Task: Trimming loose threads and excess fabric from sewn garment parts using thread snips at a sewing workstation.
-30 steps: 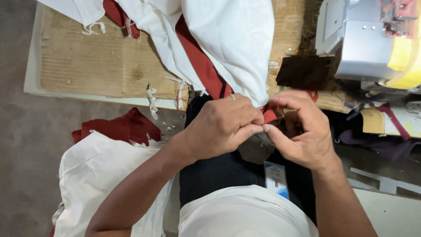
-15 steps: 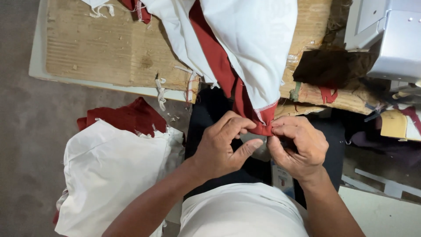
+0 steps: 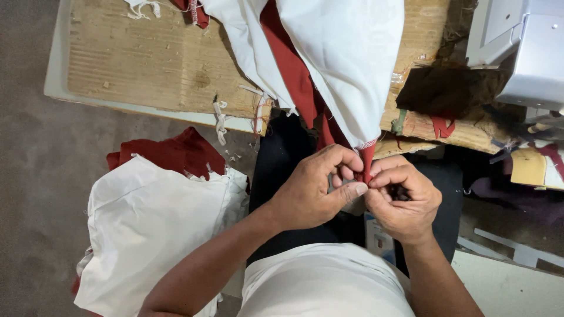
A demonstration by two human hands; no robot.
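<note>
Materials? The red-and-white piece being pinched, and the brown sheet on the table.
Red-and-white sewn piece: looks like matte woven cloth; soft folds, stitched edge. Both hands, left and right, pinch its red tip.
Brown table sheet: probably corrugated cardboard; ribbed, worn, stained.

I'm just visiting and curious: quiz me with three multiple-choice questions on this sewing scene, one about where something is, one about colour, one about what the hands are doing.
1. Where does the heap of white cloth lie?
A. on the floor by the left arm
B. on the sewing machine
C. on the worktable

2. What colour is the strip pinched between the hands?
A. blue
B. red
C. green

3. How do the left hand and right hand stand?
A. both flat and open
B. both pinching the fabric tip
C. one raised away

Answers: 1 A, the heap lies low beside the left arm; 2 B, the red strip shows between the fingertips; 3 B, both sets of fingers close on it.
</note>
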